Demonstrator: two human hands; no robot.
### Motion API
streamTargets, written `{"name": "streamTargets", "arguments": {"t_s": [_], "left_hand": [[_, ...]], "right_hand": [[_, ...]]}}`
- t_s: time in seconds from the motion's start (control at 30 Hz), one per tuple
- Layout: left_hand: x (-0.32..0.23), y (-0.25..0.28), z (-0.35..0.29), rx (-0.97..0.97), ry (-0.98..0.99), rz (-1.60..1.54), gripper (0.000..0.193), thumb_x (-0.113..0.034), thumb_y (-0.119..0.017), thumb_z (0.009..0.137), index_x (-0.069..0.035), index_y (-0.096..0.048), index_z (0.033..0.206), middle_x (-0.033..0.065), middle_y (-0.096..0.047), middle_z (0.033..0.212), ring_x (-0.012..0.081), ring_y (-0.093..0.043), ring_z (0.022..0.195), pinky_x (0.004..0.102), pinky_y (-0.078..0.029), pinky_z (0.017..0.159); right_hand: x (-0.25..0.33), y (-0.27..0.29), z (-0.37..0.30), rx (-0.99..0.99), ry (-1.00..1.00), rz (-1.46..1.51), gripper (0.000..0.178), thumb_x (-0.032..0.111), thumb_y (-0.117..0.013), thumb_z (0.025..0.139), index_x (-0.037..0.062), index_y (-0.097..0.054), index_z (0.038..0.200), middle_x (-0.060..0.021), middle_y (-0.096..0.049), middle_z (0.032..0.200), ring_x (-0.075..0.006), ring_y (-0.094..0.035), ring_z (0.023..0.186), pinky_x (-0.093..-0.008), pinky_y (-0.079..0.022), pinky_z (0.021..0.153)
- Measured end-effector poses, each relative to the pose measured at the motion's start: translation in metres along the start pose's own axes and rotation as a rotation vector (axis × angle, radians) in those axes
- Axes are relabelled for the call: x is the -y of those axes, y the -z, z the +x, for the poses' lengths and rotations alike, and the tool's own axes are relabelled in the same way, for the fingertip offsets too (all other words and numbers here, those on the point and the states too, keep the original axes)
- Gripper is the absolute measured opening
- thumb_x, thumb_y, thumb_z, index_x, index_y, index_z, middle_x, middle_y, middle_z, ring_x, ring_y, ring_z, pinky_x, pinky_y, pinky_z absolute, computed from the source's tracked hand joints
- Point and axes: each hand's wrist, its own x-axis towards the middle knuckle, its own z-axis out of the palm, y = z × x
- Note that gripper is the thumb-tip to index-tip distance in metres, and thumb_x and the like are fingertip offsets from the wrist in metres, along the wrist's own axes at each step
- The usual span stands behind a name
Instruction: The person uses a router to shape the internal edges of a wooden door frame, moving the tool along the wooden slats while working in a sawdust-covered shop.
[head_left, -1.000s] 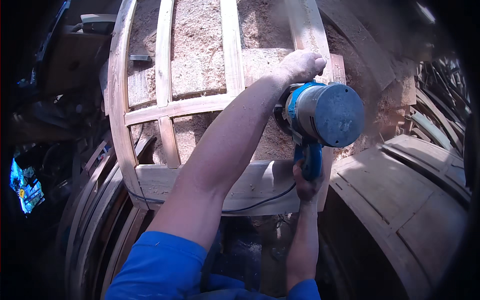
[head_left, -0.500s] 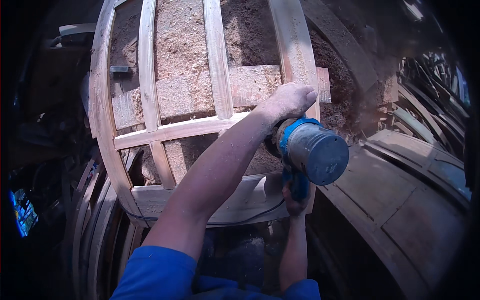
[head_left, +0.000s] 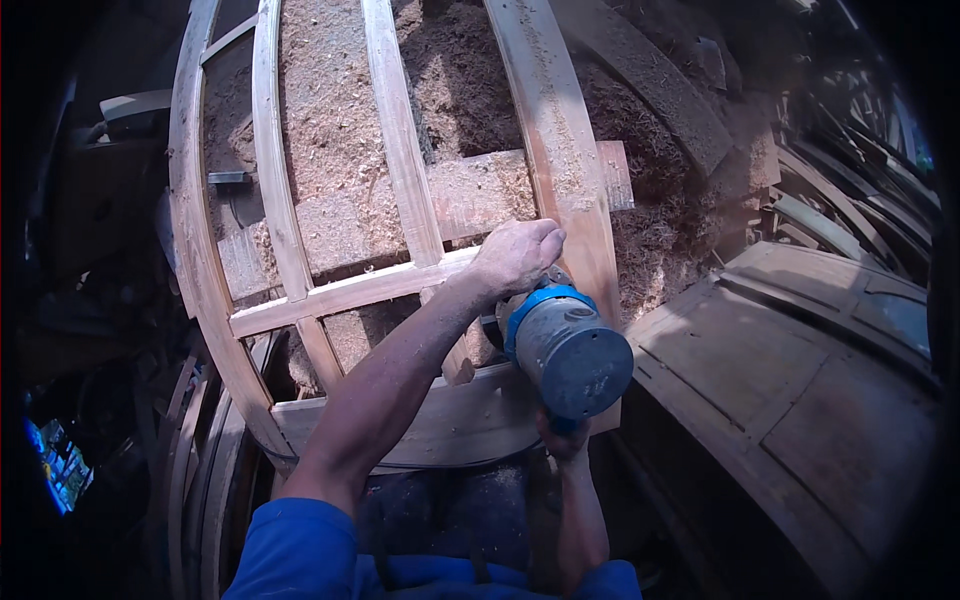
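Observation:
A corded power tool, which looks like a router (head_left: pixel 575 350), has a grey cylindrical motor housing and a blue collar. It sits on the right side of a pale wooden frame (head_left: pixel 350 292), near a corner. My left hand (head_left: pixel 518 255) is closed at the tool's far side; the part under its fingers is mostly hidden. From the near side, my right hand (head_left: pixel 565 442) grips the blue handle, partly covered by the housing. The base and bit are out of sight. Narrow slats and cross rails make up the frame, with wood shavings lying on its right stile (head_left: pixel 550 120).
Beneath the frame lies a support board (head_left: pixel 480 190) amid heaped shavings (head_left: pixel 335 130). Panelled wooden doors (head_left: pixel 740 360) lean at the right, with stacked strips beyond. More curved wooden pieces (head_left: pixel 205 470) stand at the lower left. A dark cord runs along the frame's near edge.
The router and both hands have moved left in the picture, and a little nearer to me. The frame's upper part has also shifted left in view. Both hands keep their hold.

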Motion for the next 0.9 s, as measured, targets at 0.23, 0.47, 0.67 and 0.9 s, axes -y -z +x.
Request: {"name": "streamTargets", "arguments": {"t_s": [0.23, 0.47, 0.67, 0.9], "left_hand": [[-0.009, 0.025, -0.009, -0.011, 0.094, -0.096, 0.042, -0.034, -0.039, 0.097, 0.000, -0.062, 0.089, 0.0197, -0.064, 0.079, 0.0346, -0.063, 0.079, 0.0451, -0.047, 0.076], [-0.002, 0.090, 0.017, -0.146, 0.079, -0.149, 0.039, -0.031, -0.040, 0.101, -0.002, -0.059, 0.082, 0.0024, -0.050, 0.066, 0.0118, -0.050, 0.065, 0.0305, -0.043, 0.062], [0.042, 0.129, 0.025, -0.263, 0.094, -0.205, 0.041, -0.032, -0.039, 0.102, -0.003, -0.059, 0.081, 0.0003, -0.050, 0.070, 0.0108, -0.047, 0.065, 0.0286, -0.042, 0.062], [0.076, 0.127, 0.012, -0.327, 0.106, -0.234, 0.039, -0.031, -0.040, 0.101, -0.003, -0.060, 0.082, 0.0015, -0.051, 0.069, 0.0115, -0.049, 0.065, 0.0292, -0.042, 0.063]], "right_hand": [[0.039, 0.005, 0.030, 0.005, -0.123, 0.083, 0.034, 0.009, -0.077, 0.068, 0.0060, -0.065, 0.100, -0.0071, -0.068, 0.093, -0.0235, -0.068, 0.088, -0.0355, -0.053, 0.075], [0.051, 0.000, 0.118, 0.215, -0.086, 0.048, 0.032, 0.006, -0.073, 0.067, 0.0050, -0.064, 0.098, -0.0095, -0.067, 0.083, -0.0244, -0.068, 0.077, -0.0363, -0.053, 0.069], [0.055, -0.029, 0.178, 0.283, -0.135, 0.107, 0.032, 0.007, -0.072, 0.074, 0.0055, -0.061, 0.103, -0.0080, -0.066, 0.082, -0.0182, -0.066, 0.074, -0.0327, -0.052, 0.068], [0.045, -0.036, 0.188, 0.336, -0.081, 0.001, 0.042, 0.004, -0.073, 0.069, 0.0053, -0.061, 0.110, -0.0098, -0.067, 0.082, -0.0234, -0.067, 0.072, -0.0361, -0.053, 0.066]]}}
